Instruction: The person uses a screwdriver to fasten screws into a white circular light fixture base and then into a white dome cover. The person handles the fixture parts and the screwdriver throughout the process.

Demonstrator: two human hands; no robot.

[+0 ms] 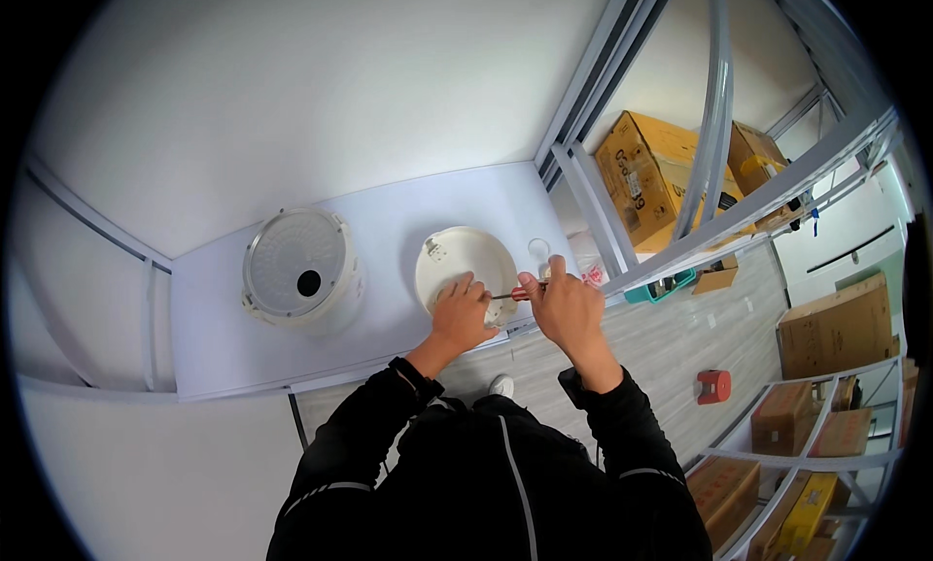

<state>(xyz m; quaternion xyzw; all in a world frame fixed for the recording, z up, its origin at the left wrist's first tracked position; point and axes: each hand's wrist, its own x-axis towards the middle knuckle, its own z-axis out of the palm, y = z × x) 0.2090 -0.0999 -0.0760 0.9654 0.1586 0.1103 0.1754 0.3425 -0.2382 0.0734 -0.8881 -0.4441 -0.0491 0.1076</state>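
A round, cream-white, shallow part like a cover or base (491,260) lies on the white table, its hollow side up, with small marks near its upper left rim. My left hand (461,311) is at its near edge, fingers bent over the rim and into the hollow. In my right hand (567,311) is a screwdriver with a red handle (528,292). Its dark shaft points left into the hollow, close to my left fingertips; what the tip touches is hidden. To the left stands a white cylindrical appliance body (299,260) with a dark round hole in its top.
Beside the round part, a small clear disc (538,249) lies on the white table (224,352). Grey metal posts (593,202) rise at the right. Beyond are cardboard boxes (656,177), a teal bin (661,287), a red stool (713,387) and loaded shelves (812,459).
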